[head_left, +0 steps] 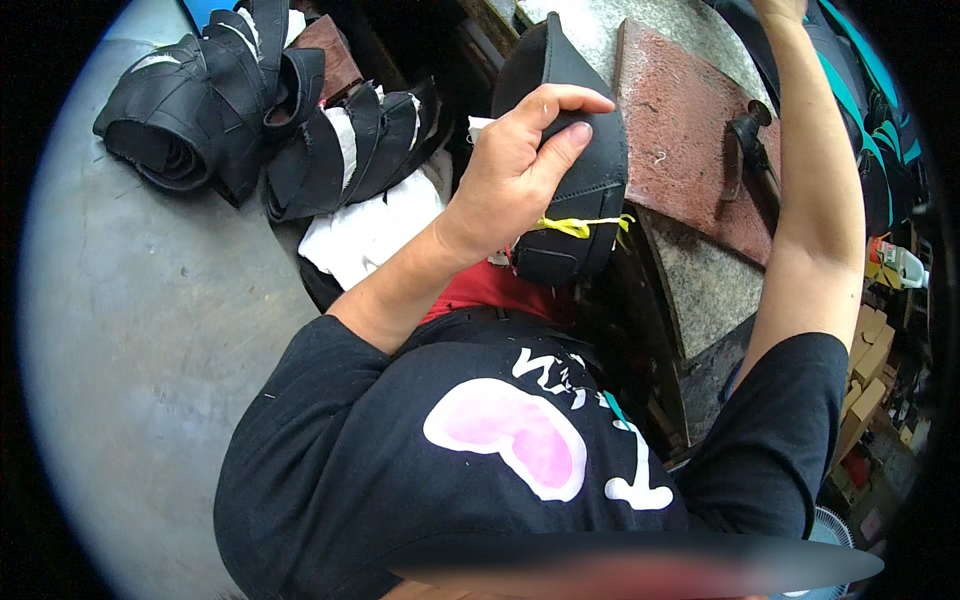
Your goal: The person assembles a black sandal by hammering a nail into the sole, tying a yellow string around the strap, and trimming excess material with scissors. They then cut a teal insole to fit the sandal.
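My left hand [515, 165] is curled over a curved black bundle of sheet-like pieces [595, 165], its index finger reaching to the right edge and its thumb bent toward the index finger. The other fingers are mostly hidden. A yellow tie [575, 226] crosses the lower part of the bundle, which rests near my lap. My right arm stretches far forward, and my right hand [780, 8] is cut off by the upper edge, so its fingers do not show. Nearest to it are black items with teal trim [850, 90].
A reddish stone slab [670, 110] lies on a grey stone block [700, 285], with a dark hammer-like tool [745, 150] at its right. Rolled black bundles [190, 110] lie on the grey floor [130, 330] at left, near white cloth [375, 230]. Cardboard boxes [868, 365] stand at right.
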The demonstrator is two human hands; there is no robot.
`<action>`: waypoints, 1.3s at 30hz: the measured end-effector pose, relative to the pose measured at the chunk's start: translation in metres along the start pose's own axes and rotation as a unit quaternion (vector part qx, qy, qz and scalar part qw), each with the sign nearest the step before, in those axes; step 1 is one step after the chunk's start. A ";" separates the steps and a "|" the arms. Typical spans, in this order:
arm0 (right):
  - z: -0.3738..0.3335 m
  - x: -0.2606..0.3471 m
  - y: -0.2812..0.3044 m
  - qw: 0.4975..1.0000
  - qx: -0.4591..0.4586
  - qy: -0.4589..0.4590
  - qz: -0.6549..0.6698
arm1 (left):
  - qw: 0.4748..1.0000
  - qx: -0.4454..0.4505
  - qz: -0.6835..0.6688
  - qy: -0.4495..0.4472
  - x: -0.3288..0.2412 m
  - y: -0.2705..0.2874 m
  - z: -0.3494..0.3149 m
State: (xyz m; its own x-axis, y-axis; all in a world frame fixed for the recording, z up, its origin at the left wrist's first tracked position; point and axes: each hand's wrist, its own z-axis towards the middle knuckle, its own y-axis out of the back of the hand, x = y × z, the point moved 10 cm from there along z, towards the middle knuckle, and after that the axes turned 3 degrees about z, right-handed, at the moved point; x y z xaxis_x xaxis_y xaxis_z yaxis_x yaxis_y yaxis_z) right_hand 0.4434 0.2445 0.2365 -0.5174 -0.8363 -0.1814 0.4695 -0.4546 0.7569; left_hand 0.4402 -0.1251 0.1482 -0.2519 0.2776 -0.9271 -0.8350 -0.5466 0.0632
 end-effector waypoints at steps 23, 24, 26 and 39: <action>-0.112 0.008 0.031 0.931 0.317 -0.106 0.147 | 0.939 -0.138 -0.252 0.188 0.034 0.024 -0.004; -0.122 0.011 0.025 0.926 0.348 -0.082 0.122 | 0.929 -0.153 -0.274 0.199 0.039 0.029 -0.004; -0.130 0.012 0.018 0.940 0.327 -0.060 0.080 | 0.911 -0.104 -0.305 0.258 0.056 0.041 0.000; -0.134 -0.027 -0.037 0.930 0.319 -0.138 0.118 | 0.566 0.172 -0.803 0.079 0.046 0.029 0.013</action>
State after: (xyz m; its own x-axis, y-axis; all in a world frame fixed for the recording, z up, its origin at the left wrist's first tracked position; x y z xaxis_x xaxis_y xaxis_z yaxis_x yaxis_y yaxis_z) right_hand 0.5353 0.2425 0.1295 -0.6595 -0.7389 0.1382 0.1193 0.0786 0.9897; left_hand 0.3979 -0.1184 0.1121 0.9901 0.1094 0.0882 0.0213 0.5034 -0.8638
